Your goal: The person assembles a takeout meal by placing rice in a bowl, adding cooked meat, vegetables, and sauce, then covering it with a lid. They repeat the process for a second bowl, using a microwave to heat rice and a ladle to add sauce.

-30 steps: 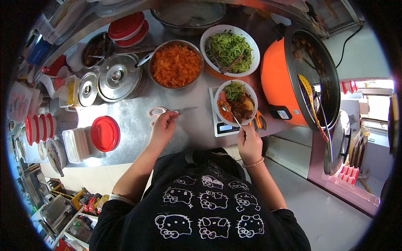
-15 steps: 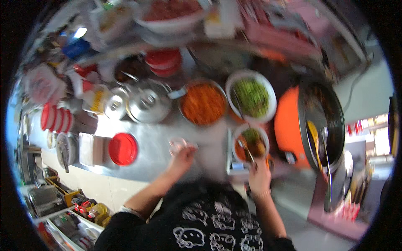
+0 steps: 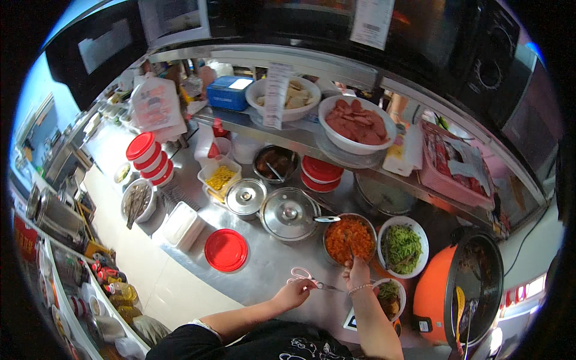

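Observation:
My left hand (image 3: 293,294) has its fingers curled round the middle of a pair of scissors (image 3: 299,275) with pink handles, low over the steel counter. My right hand (image 3: 358,273) is closed round the thin handle of a spoon at the near rim of a pot of shredded carrot (image 3: 349,235). The spoon's head is hidden in the orange shreds. Under my right forearm, and partly covered by it, a small white bowl (image 3: 390,299) holds green shreds and brownish food. It stands on a flat scale (image 3: 350,321), also mostly covered.
A bowl of green shreds (image 3: 403,247) and an orange cooker (image 3: 433,288) stand to the right. Lidded pots (image 3: 290,214), a red lid (image 3: 226,249) and a white container (image 3: 183,226) lie leftward. Above, a shelf (image 3: 294,133) carries a bowl of sliced meat (image 3: 357,123).
My right hand has moved from the small bowl up to the carrot pot, taking the spoon along. My left hand stays at the scissors. The view has tilted up, showing more shelf.

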`<state>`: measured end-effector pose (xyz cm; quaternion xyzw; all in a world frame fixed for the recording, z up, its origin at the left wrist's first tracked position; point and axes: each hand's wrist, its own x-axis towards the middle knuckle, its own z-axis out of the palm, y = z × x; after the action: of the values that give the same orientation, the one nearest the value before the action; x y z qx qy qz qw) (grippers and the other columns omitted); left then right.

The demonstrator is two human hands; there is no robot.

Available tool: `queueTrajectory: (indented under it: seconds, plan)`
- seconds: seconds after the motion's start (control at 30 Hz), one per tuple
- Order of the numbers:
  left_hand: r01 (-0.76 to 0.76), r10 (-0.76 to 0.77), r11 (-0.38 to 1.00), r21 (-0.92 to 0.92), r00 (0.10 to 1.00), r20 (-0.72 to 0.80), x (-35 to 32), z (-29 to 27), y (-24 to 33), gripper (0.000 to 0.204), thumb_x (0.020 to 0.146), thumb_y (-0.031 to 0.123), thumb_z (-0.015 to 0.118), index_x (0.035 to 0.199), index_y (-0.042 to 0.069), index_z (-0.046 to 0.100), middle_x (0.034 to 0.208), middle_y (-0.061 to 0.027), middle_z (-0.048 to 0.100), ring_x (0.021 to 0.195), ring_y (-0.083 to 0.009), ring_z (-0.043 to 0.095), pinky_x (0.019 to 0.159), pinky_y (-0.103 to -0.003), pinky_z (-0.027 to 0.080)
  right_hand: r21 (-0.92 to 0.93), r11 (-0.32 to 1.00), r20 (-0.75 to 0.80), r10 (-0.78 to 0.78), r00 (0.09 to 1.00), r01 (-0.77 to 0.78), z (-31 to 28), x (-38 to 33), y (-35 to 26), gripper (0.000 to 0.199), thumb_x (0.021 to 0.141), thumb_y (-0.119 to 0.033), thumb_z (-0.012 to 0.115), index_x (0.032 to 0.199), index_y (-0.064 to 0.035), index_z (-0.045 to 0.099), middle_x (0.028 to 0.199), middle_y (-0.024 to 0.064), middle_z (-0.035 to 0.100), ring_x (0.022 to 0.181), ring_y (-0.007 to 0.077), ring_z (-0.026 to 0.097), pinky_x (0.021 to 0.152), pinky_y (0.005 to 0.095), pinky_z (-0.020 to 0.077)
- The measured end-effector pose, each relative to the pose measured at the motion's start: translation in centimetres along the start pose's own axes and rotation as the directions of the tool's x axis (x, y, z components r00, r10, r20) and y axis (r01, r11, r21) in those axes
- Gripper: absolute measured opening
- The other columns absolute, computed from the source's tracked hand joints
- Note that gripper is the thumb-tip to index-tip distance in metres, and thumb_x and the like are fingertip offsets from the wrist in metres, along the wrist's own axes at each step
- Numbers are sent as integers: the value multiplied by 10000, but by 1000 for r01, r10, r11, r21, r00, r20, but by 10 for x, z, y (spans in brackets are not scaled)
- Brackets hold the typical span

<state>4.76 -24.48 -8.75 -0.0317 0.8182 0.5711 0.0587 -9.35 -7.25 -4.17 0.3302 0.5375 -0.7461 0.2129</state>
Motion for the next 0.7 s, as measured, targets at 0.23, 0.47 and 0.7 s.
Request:
queueTrajectory:
  seconds: [0.23, 0.47, 0.7]
  plan:
    - [-145, 110, 970, -198, 978, -177, -24, -79, 112, 238, 855, 31, 555, 1081, 41, 630, 1022, -98, 646, 877, -275, 602, 746, -347, 493, -274, 943, 180, 243, 953, -189, -11, -54, 10, 496, 1010, -305, 426, 1368, -26, 228, 1037, 167, 626, 562, 179, 527, 485, 324, 473]
    - [-730, 930, 291, 619, 62, -363, -104, -185, 258, 162, 807, 160, 695, 946, 166, 612, 988, -16, 540, 875, -194, 518, 738, -337, 413, -489, 867, 308, 68, 949, 96, -61, -92, 2, 206, 1006, -196, 456, 999, -4, 530, 820, 86, 583, 557, 136, 502, 485, 288, 433]
    - [-642, 994, -99, 761, -104, 42, -127, -232, 304, 265, 962, 170, 500, 1182, 205, 643, 1457, 151, 325, 1158, -263, 428, 936, -454, 340, -448, 754, 238, -418, 877, 480, -100, -139, -33, 176, 954, -113, 494, 793, -43, 510, 630, 22, 471, 493, 93, 417, 432, 234, 346]
